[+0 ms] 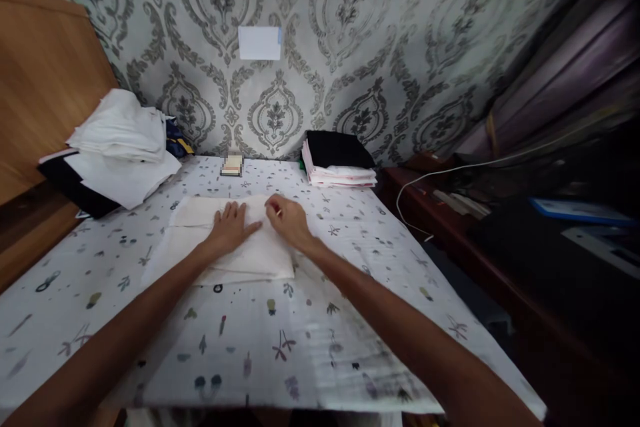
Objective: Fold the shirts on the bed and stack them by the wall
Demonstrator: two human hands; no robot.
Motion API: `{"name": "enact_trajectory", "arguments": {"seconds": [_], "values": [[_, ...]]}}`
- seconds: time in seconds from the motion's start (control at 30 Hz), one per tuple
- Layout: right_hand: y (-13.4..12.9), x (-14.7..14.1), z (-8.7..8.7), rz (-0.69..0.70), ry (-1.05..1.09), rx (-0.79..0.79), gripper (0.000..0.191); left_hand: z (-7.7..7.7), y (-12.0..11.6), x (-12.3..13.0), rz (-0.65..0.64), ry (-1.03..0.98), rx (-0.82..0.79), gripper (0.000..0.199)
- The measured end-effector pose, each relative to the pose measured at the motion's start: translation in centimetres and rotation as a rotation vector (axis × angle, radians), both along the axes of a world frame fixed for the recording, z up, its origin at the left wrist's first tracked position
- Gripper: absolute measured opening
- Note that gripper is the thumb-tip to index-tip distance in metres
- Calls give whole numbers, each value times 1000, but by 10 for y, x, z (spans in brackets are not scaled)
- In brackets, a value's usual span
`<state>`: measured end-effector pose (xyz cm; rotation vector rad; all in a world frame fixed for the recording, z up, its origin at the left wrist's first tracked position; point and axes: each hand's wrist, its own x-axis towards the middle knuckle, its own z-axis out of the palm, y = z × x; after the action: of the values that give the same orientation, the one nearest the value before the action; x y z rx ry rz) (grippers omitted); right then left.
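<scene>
A cream-white cloth [255, 260], partly folded, lies flat on the patterned sheet [250, 347] in front of me. My left hand [230, 230] rests palm down on the cloth with its fingers spread. At the cloth's far right corner is my right hand [289, 219], its fingers curled in a pinch on the edge. A crease runs across the cloth's far left part, left of my left hand.
White folded fabric [123, 127] is piled at the back left beside a wooden panel [50, 80]. A stack of folded cloths with a black one [337, 149] on top stands by the wall. A small box [232, 165] sits between them. A cable [460, 167] hangs at the right.
</scene>
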<state>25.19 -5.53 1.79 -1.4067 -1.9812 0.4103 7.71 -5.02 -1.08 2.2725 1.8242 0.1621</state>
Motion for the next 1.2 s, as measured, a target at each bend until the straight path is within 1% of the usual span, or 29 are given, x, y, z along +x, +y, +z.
{"name": "enact_trajectory", "arguments": {"seconds": [0.03,0.1,0.13,0.17,0.23,0.33,0.43,0.53,0.67,0.73,0.9,0.97,1.0,1.07,1.1,1.13,1.2], "values": [[22,9,0,-4,42,-84,19,-2,-2,0,14,10,3,83],[63,18,-3,38,70,-161,26,-5,-4,1,23,27,25,84],[79,18,-5,74,78,-186,28,-7,-5,2,23,37,36,84],[92,16,-9,110,83,-198,29,-8,-6,3,25,47,47,84],[109,9,-17,184,90,-219,28,-11,-6,4,30,68,70,83],[119,1,-28,283,76,-231,24,-14,-6,6,34,89,117,81],[122,5,-35,325,53,-220,21,-16,-5,6,29,114,142,80],[125,17,-37,327,18,-187,22,-15,-5,6,16,143,126,80],[129,29,-37,310,-52,-150,38,-13,-6,6,5,166,116,80],[130,29,-37,299,-76,-138,38,-12,-7,6,-1,180,125,80],[127,30,-36,235,-114,-120,27,-12,-7,7,-2,190,127,80],[118,32,-34,183,-125,-120,22,-11,-7,7,-1,190,112,80],[110,32,-33,143,-128,-108,24,-11,-7,6,-1,189,104,80],[87,29,-32,72,-138,-38,31,-10,-7,6,-4,185,97,80],[71,25,-32,63,-146,15,35,-10,-7,5,-6,183,97,80],[54,20,-32,78,-157,70,40,-10,-7,5,-11,183,99,79],[16,10,-35,184,-193,140,51,-11,-7,4,-21,191,102,76]]}}
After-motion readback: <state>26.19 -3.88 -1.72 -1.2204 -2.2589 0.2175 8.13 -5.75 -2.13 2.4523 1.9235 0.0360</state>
